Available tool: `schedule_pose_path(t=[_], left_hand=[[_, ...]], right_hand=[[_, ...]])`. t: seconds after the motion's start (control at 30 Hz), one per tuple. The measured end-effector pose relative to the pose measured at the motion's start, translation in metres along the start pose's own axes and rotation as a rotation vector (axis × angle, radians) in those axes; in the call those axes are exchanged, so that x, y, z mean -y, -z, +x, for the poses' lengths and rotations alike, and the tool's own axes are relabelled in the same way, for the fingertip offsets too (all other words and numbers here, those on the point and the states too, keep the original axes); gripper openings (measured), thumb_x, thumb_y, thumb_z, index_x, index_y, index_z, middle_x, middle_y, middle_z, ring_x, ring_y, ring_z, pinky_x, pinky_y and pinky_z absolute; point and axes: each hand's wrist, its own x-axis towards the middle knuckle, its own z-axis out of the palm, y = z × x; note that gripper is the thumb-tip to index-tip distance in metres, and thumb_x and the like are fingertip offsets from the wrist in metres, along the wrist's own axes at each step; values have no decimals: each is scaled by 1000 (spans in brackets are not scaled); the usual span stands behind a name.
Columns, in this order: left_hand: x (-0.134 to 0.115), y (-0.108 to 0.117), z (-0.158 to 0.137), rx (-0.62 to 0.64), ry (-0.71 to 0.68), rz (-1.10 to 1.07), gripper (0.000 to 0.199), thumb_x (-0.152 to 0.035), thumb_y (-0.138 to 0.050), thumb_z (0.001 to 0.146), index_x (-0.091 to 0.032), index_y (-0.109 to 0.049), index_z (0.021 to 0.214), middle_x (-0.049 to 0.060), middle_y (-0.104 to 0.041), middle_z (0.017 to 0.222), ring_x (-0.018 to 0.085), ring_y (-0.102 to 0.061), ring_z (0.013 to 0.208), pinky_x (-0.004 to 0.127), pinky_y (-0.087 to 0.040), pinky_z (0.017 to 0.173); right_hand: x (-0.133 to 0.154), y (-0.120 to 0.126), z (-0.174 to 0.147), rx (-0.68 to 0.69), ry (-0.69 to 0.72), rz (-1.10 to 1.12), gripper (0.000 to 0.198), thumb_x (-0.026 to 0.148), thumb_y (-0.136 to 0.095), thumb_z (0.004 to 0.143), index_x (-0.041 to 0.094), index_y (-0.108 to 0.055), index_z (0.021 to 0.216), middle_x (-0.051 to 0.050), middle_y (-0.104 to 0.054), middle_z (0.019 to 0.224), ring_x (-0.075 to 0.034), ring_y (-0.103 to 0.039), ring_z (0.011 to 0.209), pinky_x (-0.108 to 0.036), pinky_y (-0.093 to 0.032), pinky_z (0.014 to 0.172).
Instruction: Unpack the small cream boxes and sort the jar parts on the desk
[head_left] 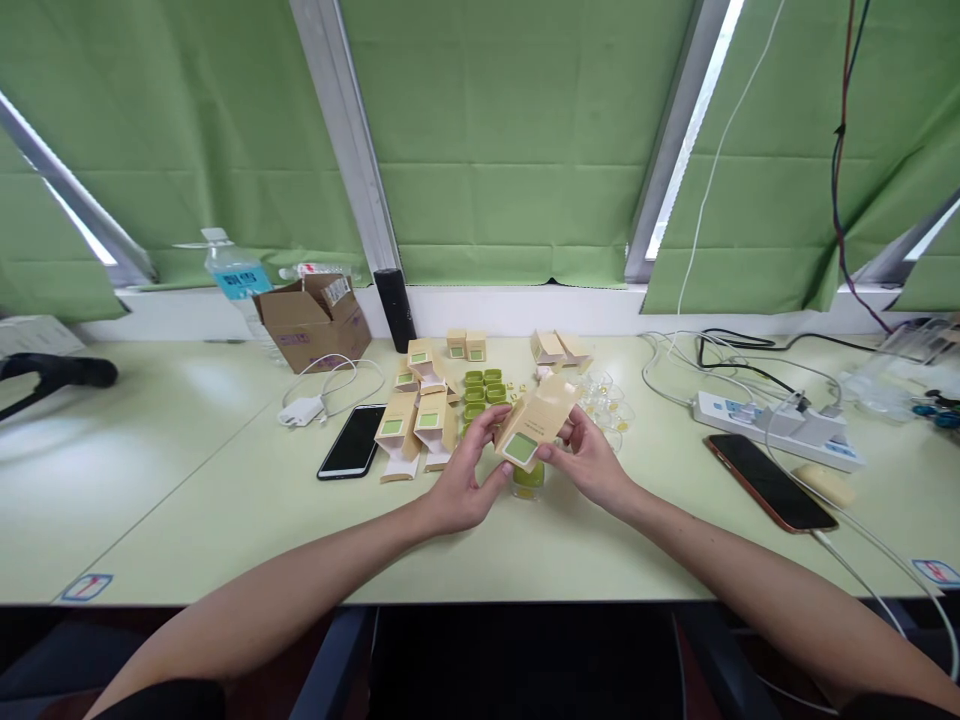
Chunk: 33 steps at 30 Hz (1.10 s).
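Note:
Between my two hands, above the table, is a tilted tan cardboard box with a green square on its lower end and raised flaps at the top. My left hand grips its left side, thumb at the bottom corner. On the right side, my right hand pinches it with thumb and fingers. Just below the box stands a green-topped clear container, partly covered by it. Several small green containers sit in rows behind my left hand. Clear round plastic pieces lie behind my right hand.
Several open tan boxes lie left of the green containers, beside a black phone. Two small boxes stand farther back. To the right are a power strip, cables and another phone. A brown carton stands back left.

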Motion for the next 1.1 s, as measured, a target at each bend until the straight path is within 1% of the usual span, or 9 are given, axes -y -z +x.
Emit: schedule_pose_path(t=[0.1,0.3,0.4,0.53,0.63,0.77,0.9,1.0,1.1], left_hand=[[-2,0,1,5,-5,9,60,-31,-57,101,-23,-32,155,18,-48,152,30,-47,143,50,-42,118],[-4,0,1,9,-4,26,60,-30,-57,101,-24,-31,155,17,-48,150,30,-48,141,49,-44,115],[-5,0,1,12,-2,21,58,-27,-55,101,-24,-31,153,17,-50,147,29,-49,138,49,-45,115],[-4,0,1,21,27,-12,58,-22,-55,98,-25,-31,151,16,-49,145,28,-50,137,48,-45,114],[-4,0,2,49,55,-63,63,-16,-56,94,-27,-31,150,15,-50,143,27,-53,134,46,-49,109],[-7,1,2,86,32,-94,67,-13,-59,89,-28,-32,149,15,-51,144,28,-53,133,46,-50,107],[-9,2,2,62,34,-24,63,-21,-61,94,-27,-33,150,15,-51,146,30,-52,136,47,-48,109],[-6,1,1,19,38,58,56,-28,-64,97,-26,-37,147,14,-56,143,29,-57,131,45,-49,109],[-1,3,0,29,-8,164,50,-30,-59,101,-24,-41,147,14,-59,142,29,-59,128,45,-50,107]], right_hand=[[0,0,-1,4,3,-7,74,62,-87,72,27,-54,128,-10,-73,121,-26,-71,114,-39,-62,89],[2,-1,-1,5,7,-32,75,57,-89,71,29,-54,132,-9,-74,119,-26,-71,112,-39,-62,87],[2,-2,-1,9,22,-40,67,56,-91,69,27,-62,122,-8,-75,115,-26,-71,109,-42,-61,93],[3,-5,-2,-37,30,-97,57,54,-94,64,26,-69,106,-7,-76,106,-26,-72,104,-45,-58,98],[4,-5,-3,-39,23,-71,60,55,-93,65,26,-70,111,-7,-76,111,-27,-71,108,-45,-58,99],[5,-2,0,-3,7,-1,60,58,-90,69,25,-69,114,-9,-76,117,-27,-72,109,-43,-59,96],[2,1,2,5,-25,5,60,60,-89,70,24,-68,114,-9,-76,117,-25,-72,106,-42,-58,96],[0,0,2,-1,-53,12,61,61,-90,67,24,-67,110,-9,-77,115,-26,-73,103,-42,-59,94],[3,0,2,-1,-72,27,60,60,-91,67,24,-66,108,-8,-77,112,-26,-73,103,-41,-59,92]])
